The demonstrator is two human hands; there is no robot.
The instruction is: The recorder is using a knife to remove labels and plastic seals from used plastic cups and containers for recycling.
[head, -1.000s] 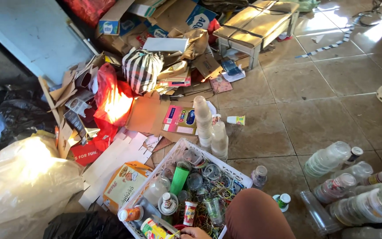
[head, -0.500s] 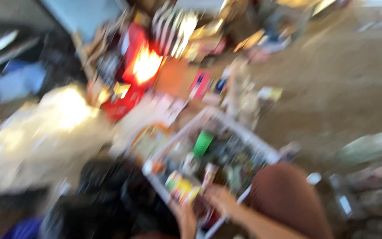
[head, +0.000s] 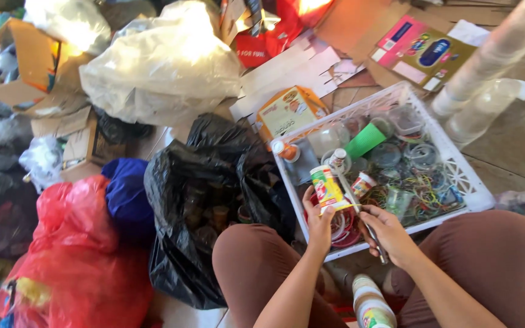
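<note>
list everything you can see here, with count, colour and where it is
small bottle: one, yellow and green label, in the left hand over the crate
knife: one, grey metal, in the right hand, blade against the bottle
crate: one, white plastic, centre right, full of jars, lids and rubber bands
green cup: one, lying in the crate
black bag: one, left of the crate
red bag: one, lower left
white bag: one, top centre
clear bottles: a stack, upper right
left hand: gripping the bottle
right hand: gripping the knife
</note>
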